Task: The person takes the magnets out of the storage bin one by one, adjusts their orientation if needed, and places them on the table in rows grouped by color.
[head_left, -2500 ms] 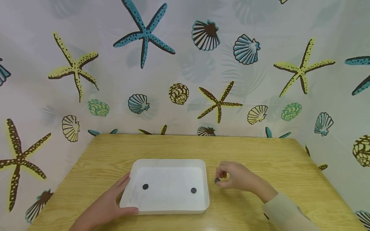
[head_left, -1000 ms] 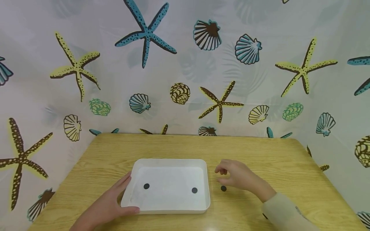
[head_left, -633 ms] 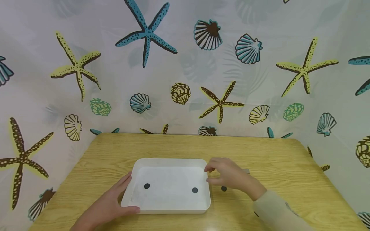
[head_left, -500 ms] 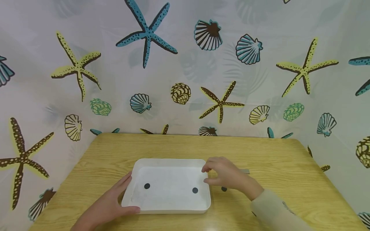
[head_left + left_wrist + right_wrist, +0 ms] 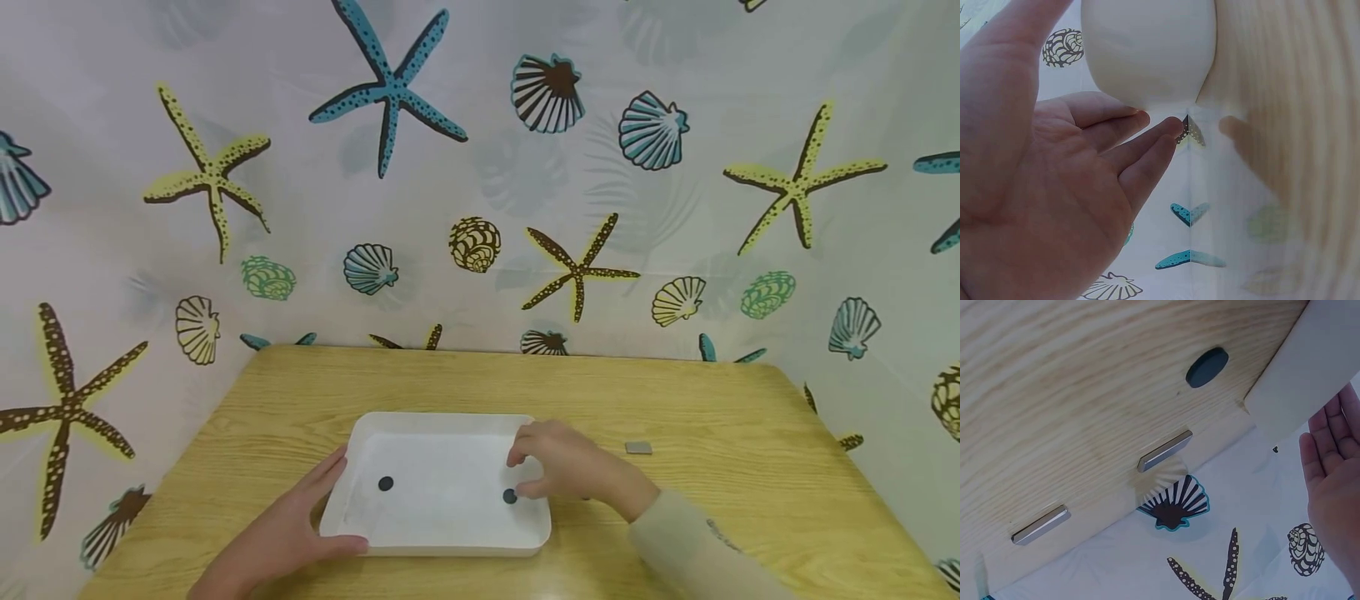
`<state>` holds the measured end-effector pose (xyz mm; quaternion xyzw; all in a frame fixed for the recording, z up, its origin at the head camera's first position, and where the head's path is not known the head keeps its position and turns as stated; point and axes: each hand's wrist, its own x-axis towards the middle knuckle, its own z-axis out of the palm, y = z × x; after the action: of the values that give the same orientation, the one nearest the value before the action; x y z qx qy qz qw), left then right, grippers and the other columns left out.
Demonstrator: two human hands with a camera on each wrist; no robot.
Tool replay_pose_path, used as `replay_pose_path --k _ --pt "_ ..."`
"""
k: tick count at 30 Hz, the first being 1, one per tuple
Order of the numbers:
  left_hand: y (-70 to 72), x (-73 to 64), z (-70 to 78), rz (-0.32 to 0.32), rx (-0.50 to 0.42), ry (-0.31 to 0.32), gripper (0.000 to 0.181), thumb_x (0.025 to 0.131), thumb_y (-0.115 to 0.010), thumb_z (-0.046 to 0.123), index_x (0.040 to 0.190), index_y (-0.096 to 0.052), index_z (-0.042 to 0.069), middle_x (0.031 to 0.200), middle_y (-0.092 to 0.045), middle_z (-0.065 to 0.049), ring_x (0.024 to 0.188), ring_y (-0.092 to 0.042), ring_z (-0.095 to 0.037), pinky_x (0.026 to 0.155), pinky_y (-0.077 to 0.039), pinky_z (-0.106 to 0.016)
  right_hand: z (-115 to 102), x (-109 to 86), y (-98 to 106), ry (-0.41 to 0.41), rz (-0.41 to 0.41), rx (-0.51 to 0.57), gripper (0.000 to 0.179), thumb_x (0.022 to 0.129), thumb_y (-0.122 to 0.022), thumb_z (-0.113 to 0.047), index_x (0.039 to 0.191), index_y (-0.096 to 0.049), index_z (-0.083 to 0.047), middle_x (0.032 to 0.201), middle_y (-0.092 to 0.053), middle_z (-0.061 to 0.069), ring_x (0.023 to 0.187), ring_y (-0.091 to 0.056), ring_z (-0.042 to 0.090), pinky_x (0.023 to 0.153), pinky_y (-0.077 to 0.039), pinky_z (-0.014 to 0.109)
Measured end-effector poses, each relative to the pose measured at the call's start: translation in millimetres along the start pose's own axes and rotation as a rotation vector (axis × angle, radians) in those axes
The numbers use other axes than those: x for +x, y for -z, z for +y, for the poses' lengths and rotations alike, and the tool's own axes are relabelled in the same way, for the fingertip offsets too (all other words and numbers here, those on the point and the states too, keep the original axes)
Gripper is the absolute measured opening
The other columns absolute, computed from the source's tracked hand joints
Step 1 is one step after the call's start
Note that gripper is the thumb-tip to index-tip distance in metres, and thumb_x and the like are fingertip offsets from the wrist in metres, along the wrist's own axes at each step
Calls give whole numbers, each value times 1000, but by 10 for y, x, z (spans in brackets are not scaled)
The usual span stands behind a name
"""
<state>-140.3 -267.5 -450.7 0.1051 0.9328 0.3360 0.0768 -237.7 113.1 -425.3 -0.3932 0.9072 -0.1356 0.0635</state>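
Note:
A shallow white tray lies on the wooden table. One black disc sits in its left part, another black disc in its right part. My left hand steadies the tray's front left corner, fingers along the left side, thumb at the front rim. In the left wrist view its fingers are fairly straight. My right hand reaches over the right wall, thumb and fingers spread. Its thumb tip is beside the right disc; contact cannot be told. A third black disc is on the table, mostly hidden by the right wrist in the head view.
A small grey bar lies right of the tray. Two shiny metal bars show in the right wrist view. A curtain printed with starfish and shells hangs behind the table.
My right hand has released a black disc onto the table right of the tray. It has then moved left over the tray, uncovering the grey bar. My left hand has stayed at the tray.

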Motion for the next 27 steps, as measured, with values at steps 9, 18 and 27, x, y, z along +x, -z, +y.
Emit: replay_pose_path --k 9,18,27 --pt "3 12 17 3 11 0 124 74 -85 62 162 -25 0 173 -19 -18 156 -23 -48 120 -32 -67 -8 60 -96 -13 -75 -13 23 87 -82 -32 105 -77 -18 102 -69 -8 94 -57 8 89 -52 28" --pt "12 14 19 6 -6 5 125 73 -86 61 162 -25 0 173 -18 -17 156 -22 -48 120 -30 -67 -26 128 -169 15 -87 -25 12 87 -83 -28 94 -77 -20 94 -67 -12 85 -50 2 95 -44 31" --pt "-9 9 -8 11 30 -11 124 74 -84 64 162 -25 -1 173 -20 -18 156 -25 -47 120 -32 -65 -96 213 -245 45 -76 -45 7 85 -80 -27 89 -76 -23 88 -65 -15 80 -47 1 87 -41 24"
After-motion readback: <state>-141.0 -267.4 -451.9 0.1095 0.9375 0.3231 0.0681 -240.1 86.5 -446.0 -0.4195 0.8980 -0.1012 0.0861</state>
